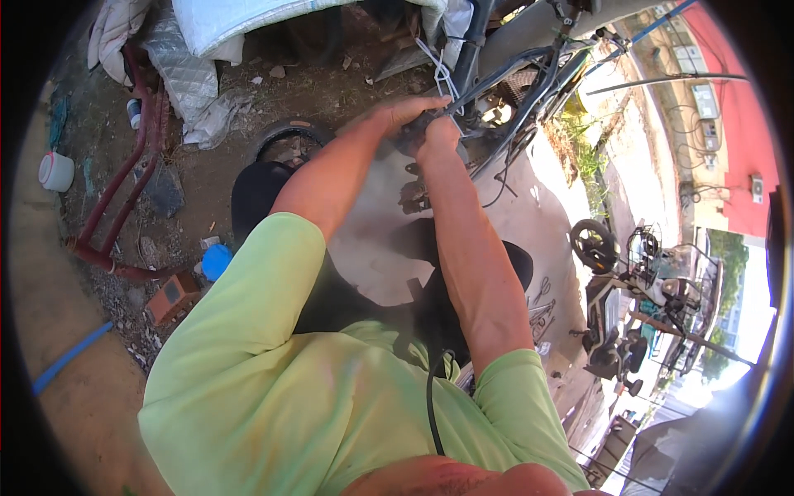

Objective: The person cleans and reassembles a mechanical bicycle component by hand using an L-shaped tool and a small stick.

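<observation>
My left hand [408, 112] reaches to a dark, roundish part [407, 139], its fingers stretched along the top and curled around something I cannot make out. Close beside it, my right hand [438, 135] is closed on the near side, and what lies inside its fingers is hidden. Just beyond both hands rises a dark metal vehicle frame [473, 50] with several black cables [529, 58]. A white cord or strap [442, 74] hangs on that frame right above my fingers. Below the hands, dark flat parts [413, 197] lie on the pale ground.
To the left stand a dark red tubular frame [124, 178], a white tub [56, 171], a brick [172, 298] and a blue round object [217, 262]. A black tyre [291, 136] lies beyond my left knee. Hand tools [542, 310] lie to the right, near parked vehicles [620, 331].
</observation>
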The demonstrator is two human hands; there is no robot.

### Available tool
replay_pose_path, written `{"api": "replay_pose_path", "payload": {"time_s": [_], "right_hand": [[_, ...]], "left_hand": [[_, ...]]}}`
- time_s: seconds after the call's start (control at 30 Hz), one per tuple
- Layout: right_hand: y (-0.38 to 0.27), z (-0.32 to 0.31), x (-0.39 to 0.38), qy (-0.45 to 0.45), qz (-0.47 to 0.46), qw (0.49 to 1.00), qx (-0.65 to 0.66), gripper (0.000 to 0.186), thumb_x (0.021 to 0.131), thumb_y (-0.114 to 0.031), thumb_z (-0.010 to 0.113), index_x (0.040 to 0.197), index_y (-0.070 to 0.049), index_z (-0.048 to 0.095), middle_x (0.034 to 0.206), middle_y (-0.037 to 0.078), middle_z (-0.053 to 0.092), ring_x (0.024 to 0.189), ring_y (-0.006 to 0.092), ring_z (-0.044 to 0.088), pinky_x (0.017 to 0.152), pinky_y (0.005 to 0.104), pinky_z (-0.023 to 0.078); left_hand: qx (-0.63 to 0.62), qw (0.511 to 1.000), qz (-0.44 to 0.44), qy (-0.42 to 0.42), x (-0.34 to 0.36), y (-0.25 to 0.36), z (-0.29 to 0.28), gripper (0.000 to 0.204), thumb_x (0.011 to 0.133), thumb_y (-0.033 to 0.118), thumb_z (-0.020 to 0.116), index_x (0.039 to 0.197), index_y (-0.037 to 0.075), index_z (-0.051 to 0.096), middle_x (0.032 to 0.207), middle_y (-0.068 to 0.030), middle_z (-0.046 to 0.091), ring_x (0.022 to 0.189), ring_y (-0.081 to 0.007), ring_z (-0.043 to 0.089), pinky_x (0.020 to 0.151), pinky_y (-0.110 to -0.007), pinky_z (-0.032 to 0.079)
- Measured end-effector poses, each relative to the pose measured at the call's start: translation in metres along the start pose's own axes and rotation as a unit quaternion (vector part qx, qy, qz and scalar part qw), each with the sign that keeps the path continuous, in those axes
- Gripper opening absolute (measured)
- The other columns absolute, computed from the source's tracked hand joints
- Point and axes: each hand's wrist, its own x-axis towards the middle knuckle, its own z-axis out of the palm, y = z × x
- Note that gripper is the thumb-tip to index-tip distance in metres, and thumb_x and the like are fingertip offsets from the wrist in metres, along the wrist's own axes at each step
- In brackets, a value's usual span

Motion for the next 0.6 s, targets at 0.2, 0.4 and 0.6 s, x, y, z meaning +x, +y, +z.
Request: {"api": "replay_pose_path", "payload": {"time_s": [0.2,0.4,0.6], "right_hand": [[-0.001,0.007,0.001,0.112,-0.041,0.981,-0.152,0.06,0.106,-0.048,0.044,0.128,0.005,0.061,0.127,0.018,0.066,0.105,0.0346,0.07,0.078,0.0475,0.061],[0.005,-0.001,0.015,0.128,-0.099,0.967,-0.196,0.066,0.106,-0.048,0.042,0.121,0.011,0.066,0.119,0.022,0.071,0.095,0.0354,0.074,0.074,0.0466,0.063],[0.021,0.001,0.001,0.119,-0.137,0.957,-0.225,0.059,0.106,-0.043,0.045,0.121,0.011,0.063,0.117,0.023,0.069,0.093,0.0353,0.073,0.069,0.0444,0.062]], "left_hand": [[-0.001,0.999,0.019,-0.031,0.009,-0.001,-0.003,0.05,0.084,0.062,0.074,0.101,0.014,0.074,0.101,-0.0035,0.073,0.09,-0.0173,0.064,0.082,-0.036,0.049],[0.031,0.998,0.048,-0.009,0.024,-0.005,-0.006,0.046,0.085,0.057,0.074,0.103,0.015,0.076,0.103,-0.0034,0.073,0.09,-0.0162,0.062,0.083,-0.036,0.047],[0.012,0.998,0.056,-0.012,0.019,-0.016,-0.013,0.043,0.086,0.054,0.073,0.103,0.014,0.076,0.1,-0.0028,0.073,0.088,-0.0163,0.063,0.083,-0.037,0.048]]}}
